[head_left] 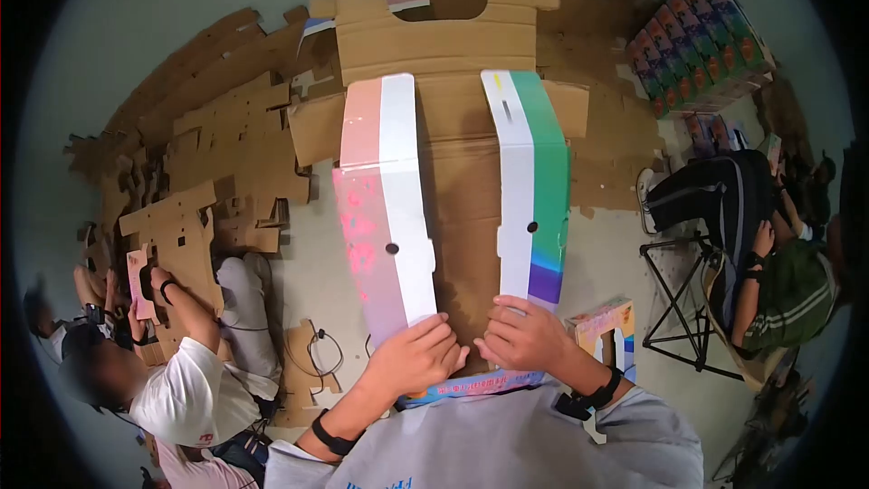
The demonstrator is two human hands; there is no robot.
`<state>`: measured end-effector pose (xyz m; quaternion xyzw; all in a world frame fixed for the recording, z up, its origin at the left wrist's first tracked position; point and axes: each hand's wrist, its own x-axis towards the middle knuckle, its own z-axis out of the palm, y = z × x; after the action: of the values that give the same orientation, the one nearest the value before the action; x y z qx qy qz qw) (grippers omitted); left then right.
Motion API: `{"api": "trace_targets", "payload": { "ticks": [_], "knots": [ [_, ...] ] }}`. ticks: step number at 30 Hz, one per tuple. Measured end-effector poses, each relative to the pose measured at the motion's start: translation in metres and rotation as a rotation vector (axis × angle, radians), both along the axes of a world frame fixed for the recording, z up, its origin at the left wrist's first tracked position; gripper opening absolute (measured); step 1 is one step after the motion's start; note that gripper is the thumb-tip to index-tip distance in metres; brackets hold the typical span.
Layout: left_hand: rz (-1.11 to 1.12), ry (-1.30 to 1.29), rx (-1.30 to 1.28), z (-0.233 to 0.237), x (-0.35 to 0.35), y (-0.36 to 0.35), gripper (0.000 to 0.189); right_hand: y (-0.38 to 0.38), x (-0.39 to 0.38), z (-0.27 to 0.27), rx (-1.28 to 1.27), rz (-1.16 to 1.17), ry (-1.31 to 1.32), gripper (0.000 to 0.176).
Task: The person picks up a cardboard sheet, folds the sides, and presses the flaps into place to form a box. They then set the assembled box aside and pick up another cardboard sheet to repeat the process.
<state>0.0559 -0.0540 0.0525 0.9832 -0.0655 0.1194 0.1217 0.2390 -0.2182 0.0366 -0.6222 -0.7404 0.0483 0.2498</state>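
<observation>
A large flattened cardboard box stretches out in front of me, brown on its inner face. Its long left flap is folded inward and shows pink and white print. The right flap is folded in too, with white, green and purple print. My left hand is closed at the near end of the left flap, fingers curled over the cardboard. Opposite it, my right hand is closed at the near end of the right flap. A printed edge shows below both hands, against my shirt.
Flattened brown cardboard covers the floor at left and back. Stacked printed boxes stand at far right. A person handles cardboard at left; another person sits by a folding stool. A printed carton stands beside my right arm.
</observation>
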Motion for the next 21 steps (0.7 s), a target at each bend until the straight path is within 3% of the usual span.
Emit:
{"api": "trace_targets", "payload": {
  "ticks": [4, 7, 10, 12, 17, 21],
  "knots": [
    [0.093, 0.013, -0.024, -0.003, 0.011, 0.001, 0.026, 0.013, 0.008, 0.000, 0.068, -0.043, 0.105, 0.014],
    [0.086, -0.021, -0.141, 0.009, 0.014, 0.013, 0.012, 0.024, 0.024, 0.015, 0.158, -0.151, 0.201, 0.022],
    [0.110, -0.034, -0.223, 0.034, 0.031, 0.043, 0.036, 0.049, 0.049, 0.030, 0.191, -0.334, 0.117, 0.040],
    [0.253, -0.045, -0.149, 0.048, 0.052, 0.066, 0.054, 0.080, 0.067, 0.047, 0.192, -0.435, 0.050, 0.053],
    [0.599, -0.235, -0.028, 0.061, 0.106, 0.117, 0.050, 0.142, 0.087, 0.055, 0.181, -0.659, -0.058, 0.067],
    [0.676, -0.305, -0.131, 0.033, 0.117, 0.132, 0.041, 0.147, 0.090, 0.039, 0.195, -0.677, 0.082, 0.058]
  ]
}}
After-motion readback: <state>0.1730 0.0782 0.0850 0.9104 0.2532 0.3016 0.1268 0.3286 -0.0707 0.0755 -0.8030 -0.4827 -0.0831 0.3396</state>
